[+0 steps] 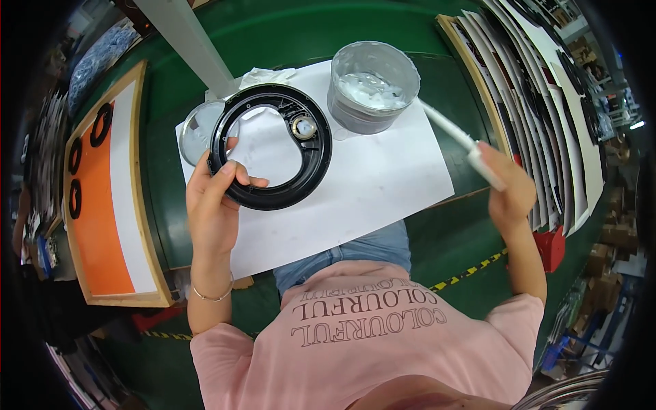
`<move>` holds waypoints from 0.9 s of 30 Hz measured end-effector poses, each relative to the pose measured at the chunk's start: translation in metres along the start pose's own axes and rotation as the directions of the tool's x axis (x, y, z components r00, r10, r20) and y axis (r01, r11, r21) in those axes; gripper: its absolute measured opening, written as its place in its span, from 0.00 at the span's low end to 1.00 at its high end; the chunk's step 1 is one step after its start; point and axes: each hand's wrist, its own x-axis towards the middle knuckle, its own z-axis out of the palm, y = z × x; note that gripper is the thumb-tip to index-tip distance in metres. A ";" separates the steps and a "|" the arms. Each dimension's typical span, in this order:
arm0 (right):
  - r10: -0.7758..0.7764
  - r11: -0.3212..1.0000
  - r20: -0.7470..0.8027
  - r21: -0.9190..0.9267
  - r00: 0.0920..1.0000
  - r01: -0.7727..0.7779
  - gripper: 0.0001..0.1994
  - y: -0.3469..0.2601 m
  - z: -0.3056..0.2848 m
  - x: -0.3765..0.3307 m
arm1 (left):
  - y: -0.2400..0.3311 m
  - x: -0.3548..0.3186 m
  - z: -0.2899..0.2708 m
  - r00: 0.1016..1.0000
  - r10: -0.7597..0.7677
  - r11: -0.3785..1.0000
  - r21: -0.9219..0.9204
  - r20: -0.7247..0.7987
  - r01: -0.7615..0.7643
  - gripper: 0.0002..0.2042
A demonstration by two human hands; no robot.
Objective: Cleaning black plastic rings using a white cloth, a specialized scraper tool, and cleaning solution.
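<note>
My left hand grips the lower left rim of a black ring-shaped plastic part, held flat over a white paper sheet. The ring carries a small round metal piece on its inner right side. My right hand is raised off to the right and holds a white brush-like stick, whose tip points toward a grey tub of white paste. The stick's tip is clear of the tub.
A round clear lid lies under the ring's left edge. A wooden tray with an orange and white sheet and three black rings sits at left. Stacked boards lean at right. A white beam crosses the green table.
</note>
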 end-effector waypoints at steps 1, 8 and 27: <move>0.185 0.974 -0.091 0.147 0.979 -0.170 0.10 0.002 -0.002 0.003 | -0.003 0.000 0.003 1.000 0.008 1.000 0.014 0.006 -0.008 0.16; 0.417 0.885 0.036 0.212 0.908 -0.415 0.12 -0.011 -0.009 0.053 | -0.016 -0.012 0.023 0.993 0.096 0.974 0.198 0.075 -0.110 0.15; 0.634 0.388 0.274 0.696 0.723 -0.604 0.23 0.037 0.039 0.093 | -0.014 -0.002 0.014 0.998 -0.053 0.998 0.041 0.018 0.052 0.17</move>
